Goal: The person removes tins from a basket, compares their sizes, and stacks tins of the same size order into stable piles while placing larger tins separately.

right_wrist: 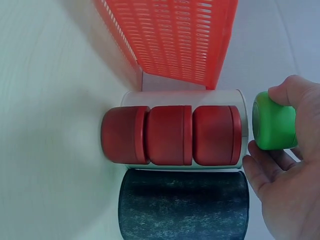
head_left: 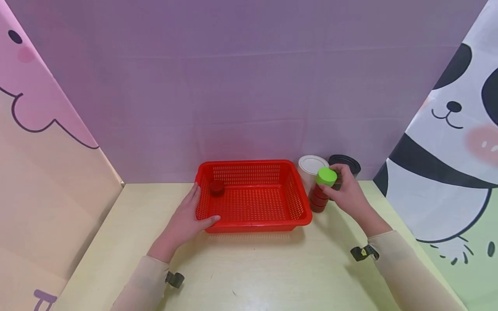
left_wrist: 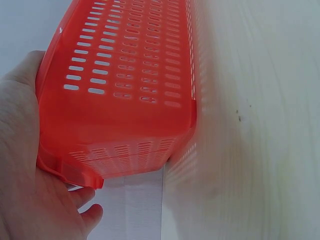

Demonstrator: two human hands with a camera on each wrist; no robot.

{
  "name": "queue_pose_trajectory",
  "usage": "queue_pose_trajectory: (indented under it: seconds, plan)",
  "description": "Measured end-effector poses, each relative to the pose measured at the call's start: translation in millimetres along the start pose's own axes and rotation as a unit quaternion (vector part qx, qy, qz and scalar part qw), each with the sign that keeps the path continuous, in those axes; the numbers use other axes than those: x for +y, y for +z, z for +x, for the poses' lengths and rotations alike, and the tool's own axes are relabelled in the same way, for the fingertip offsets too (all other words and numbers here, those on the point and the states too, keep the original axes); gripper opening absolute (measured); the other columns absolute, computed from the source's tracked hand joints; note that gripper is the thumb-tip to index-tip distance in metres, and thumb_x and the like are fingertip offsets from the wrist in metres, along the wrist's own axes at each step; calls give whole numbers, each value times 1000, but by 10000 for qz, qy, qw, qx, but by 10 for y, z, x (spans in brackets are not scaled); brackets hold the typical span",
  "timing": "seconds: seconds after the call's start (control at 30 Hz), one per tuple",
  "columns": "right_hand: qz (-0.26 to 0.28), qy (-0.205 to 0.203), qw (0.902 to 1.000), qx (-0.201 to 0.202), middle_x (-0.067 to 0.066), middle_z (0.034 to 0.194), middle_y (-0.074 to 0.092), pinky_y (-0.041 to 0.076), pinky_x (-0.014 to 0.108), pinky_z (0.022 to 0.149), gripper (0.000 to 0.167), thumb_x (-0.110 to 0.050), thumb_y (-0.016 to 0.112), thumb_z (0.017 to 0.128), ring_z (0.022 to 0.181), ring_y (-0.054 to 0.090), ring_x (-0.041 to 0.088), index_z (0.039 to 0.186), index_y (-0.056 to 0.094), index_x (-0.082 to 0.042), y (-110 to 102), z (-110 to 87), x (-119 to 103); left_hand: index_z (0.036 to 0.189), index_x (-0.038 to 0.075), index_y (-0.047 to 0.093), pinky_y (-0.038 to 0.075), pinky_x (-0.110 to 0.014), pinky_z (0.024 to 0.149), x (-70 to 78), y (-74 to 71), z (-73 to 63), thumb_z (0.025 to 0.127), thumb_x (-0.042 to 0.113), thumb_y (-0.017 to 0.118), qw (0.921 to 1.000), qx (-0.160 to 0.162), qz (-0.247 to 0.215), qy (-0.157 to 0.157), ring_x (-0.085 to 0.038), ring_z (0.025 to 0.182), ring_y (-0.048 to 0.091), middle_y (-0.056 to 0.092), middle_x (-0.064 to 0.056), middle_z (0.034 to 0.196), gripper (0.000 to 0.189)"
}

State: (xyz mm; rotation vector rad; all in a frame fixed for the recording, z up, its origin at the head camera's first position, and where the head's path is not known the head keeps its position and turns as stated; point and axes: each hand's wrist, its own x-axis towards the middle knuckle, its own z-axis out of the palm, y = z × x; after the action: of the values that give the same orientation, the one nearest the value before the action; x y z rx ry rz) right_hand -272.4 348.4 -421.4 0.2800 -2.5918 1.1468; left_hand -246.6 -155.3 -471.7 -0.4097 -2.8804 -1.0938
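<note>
A small green round container [right_wrist: 274, 121] is pinched between the thumb and fingers of my right hand [head_left: 347, 194]. It is held just above a stack of small red containers [right_wrist: 167, 135], with a narrow gap showing in the right wrist view. Three red ones make up that stack, upright to the right of a red plastic basket [head_left: 256, 223]. My left hand [head_left: 187, 222] grips the basket's front left corner, thumb over the front rim and fingers along the left rim. Inside the basket, near its back left, lies one small dark red round piece [head_left: 217, 187].
Behind the stack stand a white canister [head_left: 311, 165] and a black canister [right_wrist: 184, 205], side by side near the purple back wall [head_left: 249, 86]. A pale wooden table [head_left: 249, 272] lies under everything. Side walls with cartoon animals flank it.
</note>
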Motion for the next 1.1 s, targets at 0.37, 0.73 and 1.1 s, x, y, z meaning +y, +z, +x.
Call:
queue_pose_trajectory:
  seconds: [0.37, 0.73, 1.1]
  plan:
    - [21, -48, 9999, 95, 24, 137, 59, 50, 16, 94, 63, -8, 79, 102, 121, 62, 43, 150, 41, 3, 29, -45, 65, 178, 9, 13, 45, -66, 119, -19, 27, 9, 89, 65, 84, 10000, 62, 15, -57, -40, 169, 18, 10, -8, 186, 127]
    - [59, 208, 9997, 77, 26, 138, 58, 45, 6, 87, 63, -11, 78, 104, 123, 62, 45, 151, 39, 3, 40, -40, 153, 178, 10, 12, 46, -64, 119, -25, 40, 14, 89, 63, 85, 9999, 27, 38, -99, -38, 169, 17, 9, -7, 186, 127]
    - [79, 254, 9996, 80, 26, 137, 58, 49, 7, 83, 67, -16, 79, 104, 121, 63, 46, 153, 38, 3, 61, -38, 167, 179, 10, 12, 46, -64, 119, -31, 45, 16, 88, 63, 85, 10000, 46, 44, -52, -38, 169, 17, 9, -8, 186, 127]
